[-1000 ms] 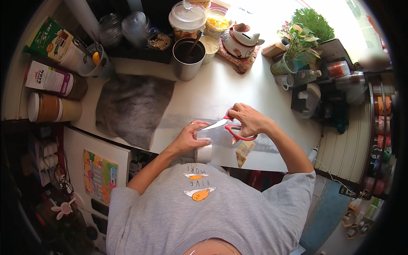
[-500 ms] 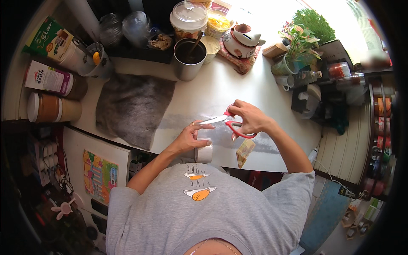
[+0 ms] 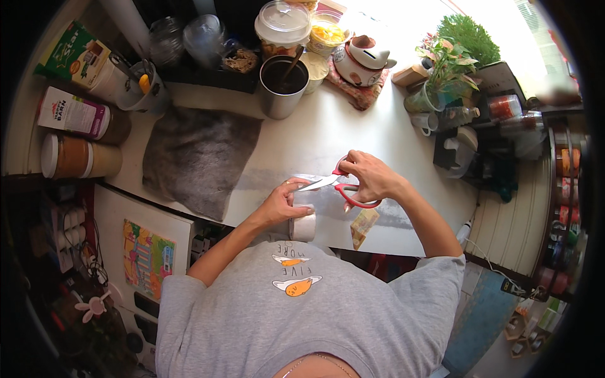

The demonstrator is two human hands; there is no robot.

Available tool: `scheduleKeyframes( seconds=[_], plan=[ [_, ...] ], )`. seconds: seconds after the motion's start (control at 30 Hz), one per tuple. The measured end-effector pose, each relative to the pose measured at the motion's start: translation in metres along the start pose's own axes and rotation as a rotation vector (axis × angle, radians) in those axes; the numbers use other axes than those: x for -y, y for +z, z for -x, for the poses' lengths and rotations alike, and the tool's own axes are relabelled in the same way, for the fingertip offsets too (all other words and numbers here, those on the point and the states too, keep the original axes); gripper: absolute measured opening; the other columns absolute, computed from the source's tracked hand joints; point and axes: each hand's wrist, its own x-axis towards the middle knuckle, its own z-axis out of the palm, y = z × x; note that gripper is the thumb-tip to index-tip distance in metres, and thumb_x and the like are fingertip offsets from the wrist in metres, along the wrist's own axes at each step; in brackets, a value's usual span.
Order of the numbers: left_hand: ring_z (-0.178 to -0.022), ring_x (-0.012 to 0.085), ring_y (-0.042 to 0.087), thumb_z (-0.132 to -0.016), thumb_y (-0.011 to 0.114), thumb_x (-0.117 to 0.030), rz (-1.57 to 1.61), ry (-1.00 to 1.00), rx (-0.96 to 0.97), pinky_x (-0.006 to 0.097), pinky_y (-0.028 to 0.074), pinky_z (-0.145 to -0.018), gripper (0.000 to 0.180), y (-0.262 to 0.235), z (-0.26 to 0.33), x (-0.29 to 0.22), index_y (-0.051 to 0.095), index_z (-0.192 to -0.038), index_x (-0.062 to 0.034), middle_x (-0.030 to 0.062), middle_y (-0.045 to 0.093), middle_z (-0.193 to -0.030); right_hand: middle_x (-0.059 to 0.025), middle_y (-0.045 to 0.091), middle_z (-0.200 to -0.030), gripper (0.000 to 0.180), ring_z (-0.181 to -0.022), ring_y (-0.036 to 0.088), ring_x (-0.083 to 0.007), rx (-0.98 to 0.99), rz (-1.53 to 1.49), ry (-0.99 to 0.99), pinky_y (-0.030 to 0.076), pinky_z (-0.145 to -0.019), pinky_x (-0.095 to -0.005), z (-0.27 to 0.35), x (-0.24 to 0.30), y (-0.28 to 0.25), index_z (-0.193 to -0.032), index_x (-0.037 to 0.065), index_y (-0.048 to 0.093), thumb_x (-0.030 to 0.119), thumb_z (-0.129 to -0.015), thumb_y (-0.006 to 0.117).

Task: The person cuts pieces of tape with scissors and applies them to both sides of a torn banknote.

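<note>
My right hand [image 3: 372, 179] has its fingers through the red handles of a pair of scissors [image 3: 331, 181]. The blades are parted and point left, with their tips beside my left fingertips. At the table's near edge, my left hand [image 3: 280, 203] grips a whitish roll of tape [image 3: 303, 227], the thumb on its upper rim. Its fingers curve above the roll, and a see-through strip seems to run between them and the roll. Right of the roll, below the scissors, lies a small yellowish patterned packet [image 3: 364, 228].
A grey cloth [image 3: 198, 160] lies on the white table, left of my hands. Behind stand a metal tumbler [image 3: 283, 88] holding dark liquid and a white cat figurine [image 3: 360, 63]. Jars [image 3: 69, 156] line the left side; a potted plant [image 3: 444, 69] stands at the back right.
The scissors have turned slightly, and their blades look wider apart beside the left fingers. Both hands are otherwise nearly still.
</note>
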Motion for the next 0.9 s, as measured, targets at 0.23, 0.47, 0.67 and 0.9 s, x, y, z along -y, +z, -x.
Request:
scheduleKeyframes(
  seconds=[0.23,0.47,0.67,0.9],
  plan=[
    [-0.053,-0.0003,0.031,-0.067,0.078,-0.014,0.011,0.045,0.025,0.017,0.026,-0.048,0.054,-0.001,-0.003,0.007,0.061,-0.117,-0.0094,-0.0064,0.052,-0.101,-0.0126,0.050,-0.103,0.074,-0.099,0.049,-0.0297,-0.040,0.079,-0.024,0.042,-0.085,-0.0393,0.011,-0.001,-0.001,-0.105,0.007,0.058,0.051,-0.050,0.084],
    [-0.061,0.0010,0.036,-0.067,0.078,-0.015,0.030,-0.038,0.004,0.017,0.032,-0.053,0.054,0.001,0.001,-0.008,0.061,-0.117,-0.0052,-0.0047,0.047,-0.101,-0.0129,0.052,-0.098,0.076,-0.093,0.051,-0.0290,-0.058,0.012,-0.020,0.043,-0.082,-0.0385,0.000,0.002,0.007,-0.103,0.005,0.060,0.054,-0.049,0.084],
    [-0.067,0.0024,0.040,-0.067,0.080,-0.019,0.046,-0.070,0.008,0.018,0.036,-0.057,0.059,0.001,0.002,-0.008,0.060,-0.120,-0.0029,0.0000,0.049,-0.106,-0.0130,0.053,-0.096,0.079,-0.090,0.053,-0.0289,0.013,-0.004,-0.007,0.045,-0.078,-0.0381,-0.006,0.000,0.010,-0.102,0.004,0.060,0.058,-0.049,0.083],
    [-0.065,0.0042,0.036,-0.067,0.081,-0.021,0.036,-0.125,0.020,0.020,0.034,-0.057,0.059,0.001,0.001,0.000,0.060,-0.119,-0.0034,-0.0015,0.046,-0.095,-0.0133,0.053,-0.097,0.080,-0.090,0.054,-0.0291,0.063,-0.037,0.046,0.045,-0.077,-0.0388,-0.006,0.003,0.013,-0.101,0.003,0.060,0.060,-0.050,0.081]
  ],
)
